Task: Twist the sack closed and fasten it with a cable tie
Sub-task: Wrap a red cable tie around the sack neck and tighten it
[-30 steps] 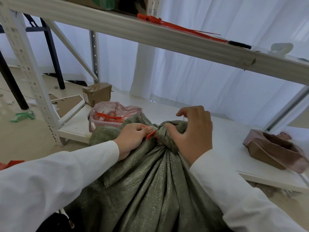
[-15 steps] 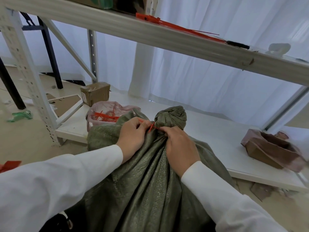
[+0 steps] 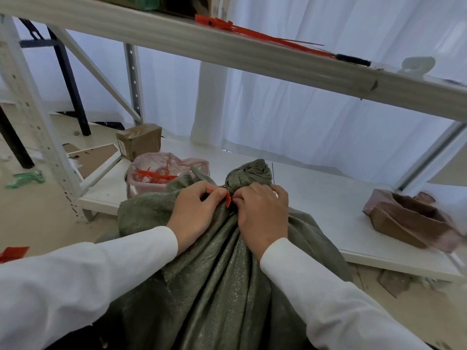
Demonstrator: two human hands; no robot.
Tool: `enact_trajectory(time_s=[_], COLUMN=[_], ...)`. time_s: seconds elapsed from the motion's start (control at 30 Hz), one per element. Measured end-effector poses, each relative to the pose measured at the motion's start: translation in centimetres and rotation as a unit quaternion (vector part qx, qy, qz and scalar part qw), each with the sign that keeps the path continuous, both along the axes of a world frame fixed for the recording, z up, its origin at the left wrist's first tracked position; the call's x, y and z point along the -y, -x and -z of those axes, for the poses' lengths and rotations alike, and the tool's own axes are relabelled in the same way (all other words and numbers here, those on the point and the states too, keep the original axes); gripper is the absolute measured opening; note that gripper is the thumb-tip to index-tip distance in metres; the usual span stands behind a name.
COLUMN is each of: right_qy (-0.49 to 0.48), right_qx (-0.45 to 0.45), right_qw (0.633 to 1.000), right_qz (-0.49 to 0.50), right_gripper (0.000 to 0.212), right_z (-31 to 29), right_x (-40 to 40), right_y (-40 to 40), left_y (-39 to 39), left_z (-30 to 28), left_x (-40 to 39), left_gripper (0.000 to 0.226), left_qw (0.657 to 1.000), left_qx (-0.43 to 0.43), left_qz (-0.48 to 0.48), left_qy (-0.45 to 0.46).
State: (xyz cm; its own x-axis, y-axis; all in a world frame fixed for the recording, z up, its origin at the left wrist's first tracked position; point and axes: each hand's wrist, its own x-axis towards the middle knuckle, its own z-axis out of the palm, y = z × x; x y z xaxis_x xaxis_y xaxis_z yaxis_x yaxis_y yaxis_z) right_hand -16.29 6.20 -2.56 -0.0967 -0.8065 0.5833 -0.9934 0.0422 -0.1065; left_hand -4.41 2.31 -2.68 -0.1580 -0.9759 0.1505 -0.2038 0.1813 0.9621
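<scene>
A green woven sack [image 3: 217,279] stands in front of me, its neck twisted into a knob [image 3: 249,175] at the top. An orange cable tie [image 3: 228,199] sits at the neck just below the knob. My left hand [image 3: 197,215] pinches the tie's strap from the left. My right hand [image 3: 262,215] presses on the neck from the right, fingertips at the tie's head. How far the tie wraps around the neck is hidden behind my hands and the folds.
A pink bag [image 3: 166,173] with several orange ties sits on the low white shelf [image 3: 328,210] beside a small cardboard box [image 3: 139,141]. A crumpled brown bag [image 3: 409,221] lies at the right. More orange ties [image 3: 260,36] lie on the upper shelf beam [image 3: 177,39].
My right hand came off the top of the twisted knob and dropped to the neck beside the tie. The knob now shows. My left hand stayed on the tie.
</scene>
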Motion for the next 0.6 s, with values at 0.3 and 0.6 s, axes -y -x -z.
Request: enact_trajectory(time_s=[0.3, 0.6], right_qy=[0.014, -0.075], right_qx=[-0.021, 0.104], right_qw=[1.000, 0.991], right_qz=[-0.004, -0.046], right_gripper=[0.012, 0.029], right_z=[0.1, -2.5], right_x=[0.3, -0.2], right_y=[-0.1, -0.2], left_y=[-0.2, -0.3], left_z=[0.4, -0.3], left_x=[-0.4, 1.2], left_gripper=[0.014, 0.010], left_qw=[1.000, 0.998], left_qx=[-0.013, 0.059], left_qz=[0.017, 0.029], left_qy=[-0.005, 0.016])
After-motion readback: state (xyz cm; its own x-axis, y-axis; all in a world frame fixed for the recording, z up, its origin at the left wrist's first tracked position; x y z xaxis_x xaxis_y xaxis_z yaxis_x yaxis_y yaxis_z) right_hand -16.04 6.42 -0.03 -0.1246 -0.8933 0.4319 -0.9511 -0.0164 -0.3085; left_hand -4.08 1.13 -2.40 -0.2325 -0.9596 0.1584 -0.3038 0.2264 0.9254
